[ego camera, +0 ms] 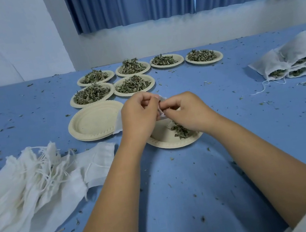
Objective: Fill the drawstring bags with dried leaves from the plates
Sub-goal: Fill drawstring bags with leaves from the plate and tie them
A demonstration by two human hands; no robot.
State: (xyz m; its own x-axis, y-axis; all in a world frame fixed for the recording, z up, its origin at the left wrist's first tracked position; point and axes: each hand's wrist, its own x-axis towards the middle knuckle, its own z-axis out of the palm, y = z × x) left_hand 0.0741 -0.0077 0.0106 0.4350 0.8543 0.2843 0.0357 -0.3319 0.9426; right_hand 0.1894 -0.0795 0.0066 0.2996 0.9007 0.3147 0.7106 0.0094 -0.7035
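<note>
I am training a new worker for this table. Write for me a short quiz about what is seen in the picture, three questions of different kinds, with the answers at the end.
1. Count: how many plates heaped with leaves stand beyond the hands?
2. True or false: the filled bags lie to the left of the hands.
3. Choose one: what do the left hand and the right hand grip together? A) a bag B) a plate C) a spoon

Key: 1) six; 2) false, they lie to the right; 3) A.
</note>
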